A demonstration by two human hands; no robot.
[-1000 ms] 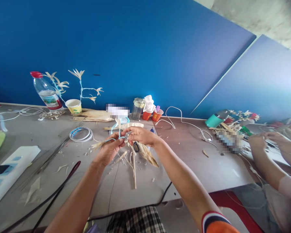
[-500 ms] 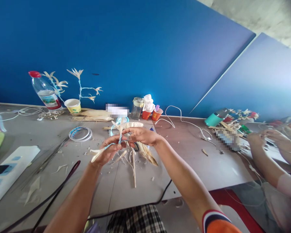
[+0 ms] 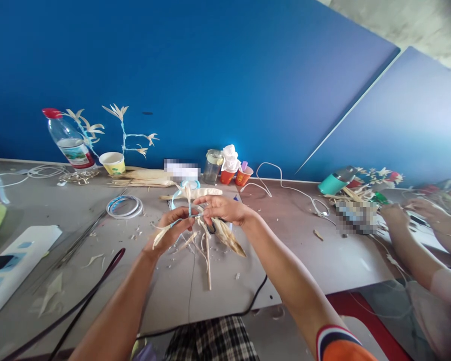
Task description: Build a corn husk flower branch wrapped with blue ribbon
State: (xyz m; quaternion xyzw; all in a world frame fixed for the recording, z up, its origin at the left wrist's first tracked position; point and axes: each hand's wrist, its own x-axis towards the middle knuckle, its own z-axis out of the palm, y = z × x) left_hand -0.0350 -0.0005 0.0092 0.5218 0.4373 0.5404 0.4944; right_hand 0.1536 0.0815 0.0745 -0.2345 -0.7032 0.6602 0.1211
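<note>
My left hand [image 3: 173,224] pinches a husk-flower sprig [image 3: 190,200], whose stems are wrapped in light blue tape. One pale bloom stands upright above the fingers; another pale bloom [image 3: 161,236] pokes out sideways beneath the hand. At the sprig's other side, my right hand [image 3: 225,208] is closed, thumb and fingertips meeting on the light blue wrapped part. Whether those fingertips grip stem or loose tape end is too small to tell. Below the hands lie dried husk pieces [image 3: 229,238] and a thin pale stalk [image 3: 209,260]. A dark round handle is partly hidden behind the right fingers.
Tape rolls [image 3: 125,207] lie left of the hands. Behind stand a bottle [image 3: 75,148], a yellow paper cup [image 3: 113,163], finished husk flowers [image 3: 124,135], a jar [image 3: 212,167] and red cups [image 3: 243,176]. A power strip [image 3: 18,265] sits left. A co-worker's hands [image 3: 396,218] are at right.
Both hands have shifted slightly right with the sprig. The wrapped side stem now lies more level between the fingertips, and the lower bloom has moved right with the left hand.
</note>
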